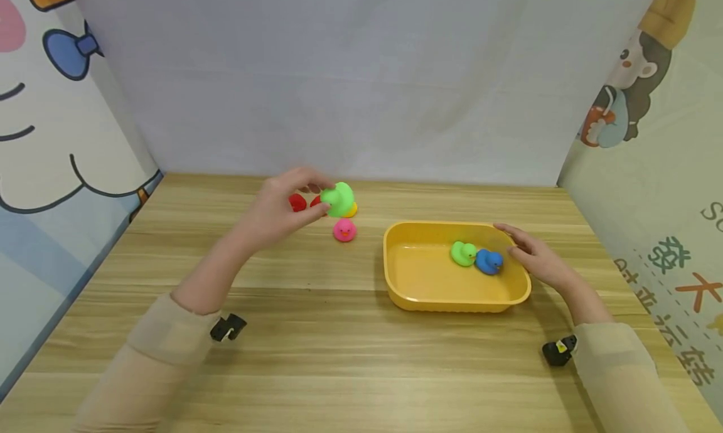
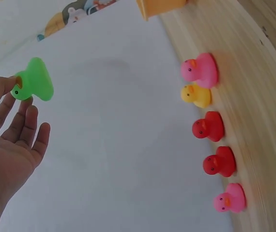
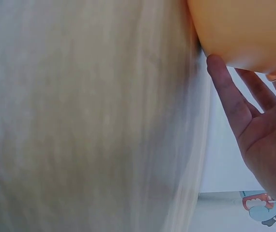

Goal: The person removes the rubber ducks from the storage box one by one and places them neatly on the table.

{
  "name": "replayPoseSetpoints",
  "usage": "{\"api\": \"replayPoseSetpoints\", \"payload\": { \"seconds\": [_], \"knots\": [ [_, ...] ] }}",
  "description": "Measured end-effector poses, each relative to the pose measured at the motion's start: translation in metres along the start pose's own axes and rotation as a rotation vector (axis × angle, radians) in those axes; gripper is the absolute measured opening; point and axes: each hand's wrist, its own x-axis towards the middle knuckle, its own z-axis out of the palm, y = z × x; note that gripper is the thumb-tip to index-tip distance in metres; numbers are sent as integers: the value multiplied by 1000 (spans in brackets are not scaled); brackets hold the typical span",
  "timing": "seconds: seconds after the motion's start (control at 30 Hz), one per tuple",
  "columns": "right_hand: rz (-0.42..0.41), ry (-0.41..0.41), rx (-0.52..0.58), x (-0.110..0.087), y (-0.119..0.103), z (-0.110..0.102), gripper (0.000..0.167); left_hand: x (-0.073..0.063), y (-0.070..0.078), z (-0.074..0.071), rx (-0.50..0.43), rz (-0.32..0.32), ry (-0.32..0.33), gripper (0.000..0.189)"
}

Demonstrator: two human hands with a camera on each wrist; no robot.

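My left hand (image 1: 277, 207) pinches a bright green rubber duck (image 1: 341, 199) by its head, between thumb and fingertips. The left wrist view shows this green duck (image 2: 36, 82) in the air, its flat base turned away from the palm. My right hand (image 1: 536, 257) holds the right back corner of a yellow plastic tub (image 1: 440, 306), thumb over the rim and fingers along the outer wall. A green duck (image 1: 463, 254) and a blue duck (image 1: 489, 262) sit side by side in the tub's right part.
Left of the tub, a row of ducks stands on the wooden table (image 1: 316, 358): a pink duck (image 2: 201, 71), a yellow duck (image 2: 197, 95), a red duck (image 2: 209, 127), another red duck (image 2: 220, 162) and another pink duck (image 2: 231, 198). A pale cloth (image 1: 361, 94) hangs behind.
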Motion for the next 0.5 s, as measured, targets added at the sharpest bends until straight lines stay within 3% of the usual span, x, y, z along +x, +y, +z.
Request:
{"api": "replayPoseSetpoints", "payload": {
  "seconds": [0.27, 0.5],
  "knots": [
    [5, -7, -2, 0, -2, 0, 51, -7, -25, 0, 58, -36, 7, 26],
    [1, -3, 6, 0, -2, 0, 51, -10, -39, 2, 88, -99, -32, 25]
  ]
}}
